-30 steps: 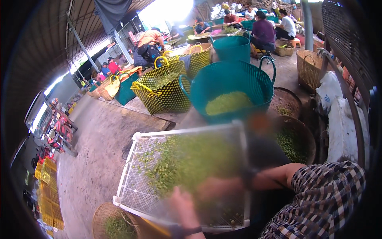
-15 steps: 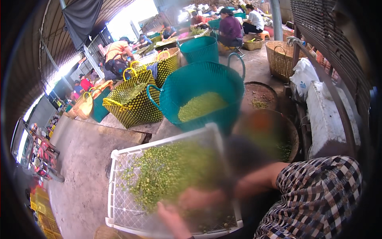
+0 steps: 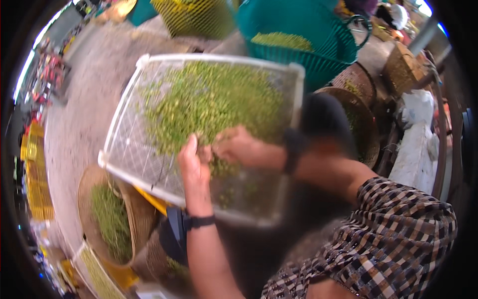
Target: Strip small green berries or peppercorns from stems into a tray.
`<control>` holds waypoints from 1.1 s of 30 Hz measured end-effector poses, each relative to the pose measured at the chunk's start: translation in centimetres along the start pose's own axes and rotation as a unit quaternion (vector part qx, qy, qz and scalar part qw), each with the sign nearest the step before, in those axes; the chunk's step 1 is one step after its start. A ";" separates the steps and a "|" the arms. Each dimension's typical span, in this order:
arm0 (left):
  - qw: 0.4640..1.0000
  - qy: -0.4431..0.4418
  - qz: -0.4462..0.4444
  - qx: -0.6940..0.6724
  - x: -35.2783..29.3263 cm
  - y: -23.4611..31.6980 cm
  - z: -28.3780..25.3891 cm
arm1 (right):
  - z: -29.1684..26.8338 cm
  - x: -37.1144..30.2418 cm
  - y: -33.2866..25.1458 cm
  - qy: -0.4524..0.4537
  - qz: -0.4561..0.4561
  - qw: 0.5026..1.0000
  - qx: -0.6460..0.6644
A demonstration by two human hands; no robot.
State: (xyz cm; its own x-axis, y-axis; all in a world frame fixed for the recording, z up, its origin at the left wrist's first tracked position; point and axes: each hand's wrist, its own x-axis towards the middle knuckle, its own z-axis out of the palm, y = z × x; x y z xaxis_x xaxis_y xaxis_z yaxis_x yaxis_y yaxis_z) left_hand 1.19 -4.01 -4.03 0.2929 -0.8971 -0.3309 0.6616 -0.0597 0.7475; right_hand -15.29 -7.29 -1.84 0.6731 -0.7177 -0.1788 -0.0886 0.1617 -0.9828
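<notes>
A white plastic mesh tray [image 3: 122,132] lies tilted in front of me, heaped with small round green berries [image 3: 214,94], bits of stem among them. Both my hands are close together over the near side of the heap. My left hand [image 3: 195,162] has its fingers curled in against the thumb. Beside it, my right hand [image 3: 238,144] is closed in a pinch, its fingertips almost meeting the left ones. Whatever lies between the fingers is too small and blurred to name.
Beyond the tray stands a teal basket [image 3: 298,57] with green berries inside. A yellow-and-black woven basket [image 3: 194,17] is far left of it. At near left, a tan basket [image 3: 87,199] holds green stems. Round trays [image 3: 371,132] and a white block [image 3: 416,149] flank the right.
My view has tipped downward, bringing the tray higher in the picture and the near-left basket into sight. My hands remain together over the berries, with more of the left forearm showing.
</notes>
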 end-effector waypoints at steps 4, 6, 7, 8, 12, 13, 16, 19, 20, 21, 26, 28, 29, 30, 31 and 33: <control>0.998 0.049 -0.003 -0.035 -1.6 1.1 0.6 | 1.2 0.2 0.0 0.038 -0.059 0.992 0.106; 0.999 0.015 0.031 0.009 -2.2 1.3 0.0 | 1.9 -0.1 -1.0 0.034 -0.026 0.993 0.108; 0.999 0.019 0.029 0.008 -2.5 1.3 0.0 | 2.2 -0.2 -1.0 0.032 -0.022 0.993 0.110; 0.998 0.024 0.040 0.040 -2.8 1.3 0.1 | 2.5 -0.2 -1.1 0.060 0.027 0.985 0.158; 0.988 0.009 0.092 0.125 -3.7 1.0 0.7 | 2.3 0.1 0.0 0.084 0.082 0.977 0.178; 0.980 -0.011 0.115 0.162 -3.8 0.9 0.8 | 2.1 0.1 0.3 0.077 0.080 0.980 0.166; 0.980 -0.020 0.078 0.183 -4.1 1.4 0.6 | 1.1 1.0 1.5 0.046 -0.093 0.995 0.010; 0.988 0.017 0.010 0.156 -3.9 1.7 0.2 | 0.8 0.9 2.2 0.013 -0.090 0.996 0.001; 0.993 0.022 -0.013 0.116 -3.7 1.6 -0.2 | 0.7 1.2 2.2 -0.008 -0.118 0.993 -0.024; 0.996 0.025 -0.035 0.075 -3.7 1.5 -0.6 | 0.5 1.4 2.1 -0.029 -0.145 0.988 -0.048; 0.993 0.039 -0.075 0.077 -3.6 1.0 -1.5 | -0.3 1.8 1.7 -0.091 -0.167 0.967 -0.170; 0.997 0.051 -0.049 0.032 -3.2 1.6 -2.3 | 0.4 0.8 0.7 -0.076 0.000 0.987 -0.141; 0.997 0.052 -0.049 0.032 -3.0 2.0 -2.7 | 0.5 0.5 0.4 -0.077 0.001 0.987 -0.140; 0.998 0.054 -0.029 0.005 -2.8 2.5 -3.1 | 0.6 0.1 0.3 -0.068 0.039 0.989 -0.124; 0.998 0.055 -0.009 -0.022 -2.7 2.9 -3.2 | 0.7 -0.1 0.3 -0.059 0.076 0.989 -0.108; 0.998 0.049 -0.004 -0.028 -2.7 3.1 -3.2 | 1.3 -0.2 0.7 -0.003 0.004 0.963 -0.269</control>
State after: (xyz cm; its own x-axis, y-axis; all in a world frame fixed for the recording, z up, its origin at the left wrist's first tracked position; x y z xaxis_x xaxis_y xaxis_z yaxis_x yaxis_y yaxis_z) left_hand 4.67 -0.41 -2.64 0.3519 -0.8495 -0.3932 0.7005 -0.0397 0.7126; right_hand -14.54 -6.14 -2.38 0.6747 -0.7137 -0.1885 -0.4614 -0.2085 -0.8624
